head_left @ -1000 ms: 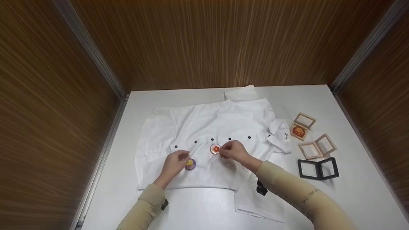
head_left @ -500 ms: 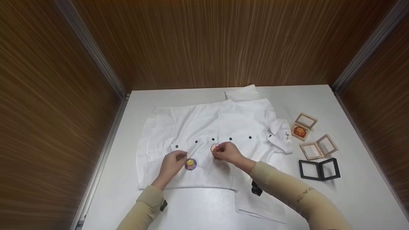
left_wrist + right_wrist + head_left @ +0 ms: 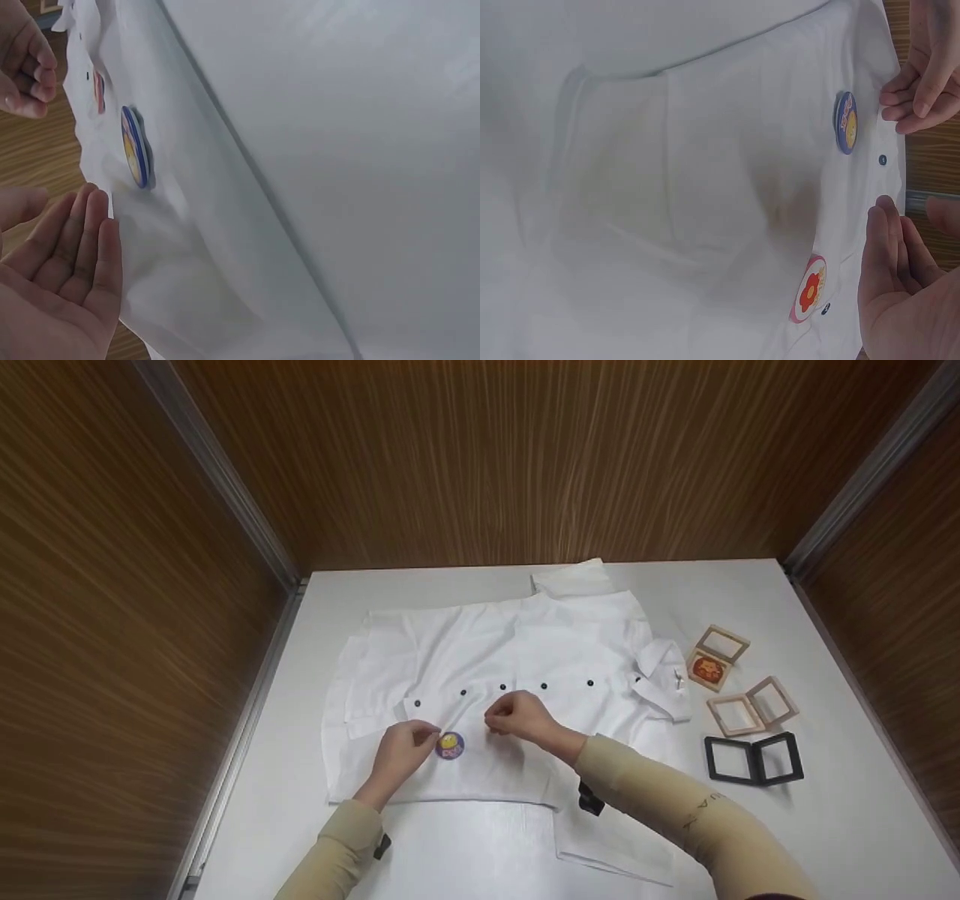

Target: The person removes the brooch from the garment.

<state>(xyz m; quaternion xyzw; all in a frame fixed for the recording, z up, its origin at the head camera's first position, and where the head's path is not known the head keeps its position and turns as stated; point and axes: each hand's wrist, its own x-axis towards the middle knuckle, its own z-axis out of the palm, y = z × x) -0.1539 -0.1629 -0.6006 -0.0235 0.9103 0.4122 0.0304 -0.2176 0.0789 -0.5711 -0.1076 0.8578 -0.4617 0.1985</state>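
Note:
A white shirt [image 3: 465,649] with a row of black buttons lies spread on the table. On it sits a round purple-blue badge [image 3: 450,745] with a yellow figure. My left hand [image 3: 405,751] hovers at that badge's left side, fingers loosely extended, with no grip on it in the left wrist view. A second badge [image 3: 808,289], white with a red flower and pink rim, lies on the shirt near the buttons. My right hand [image 3: 523,718] is above it and hides it in the head view. Its thumb stands apart from its extended fingers [image 3: 889,247] in the right wrist view.
At the right of the table [image 3: 840,810] stand three opened square frames. One wooden frame [image 3: 709,670] holds a red-orange round piece. Below it are a lighter wooden frame [image 3: 735,715] and a black frame [image 3: 731,760]. Wood-grain panels [image 3: 480,465] enclose the table.
My right hand has moved left from the flower badge's right edge until it covers the badge. My left hand has stayed beside the purple badge with only a slight shift.

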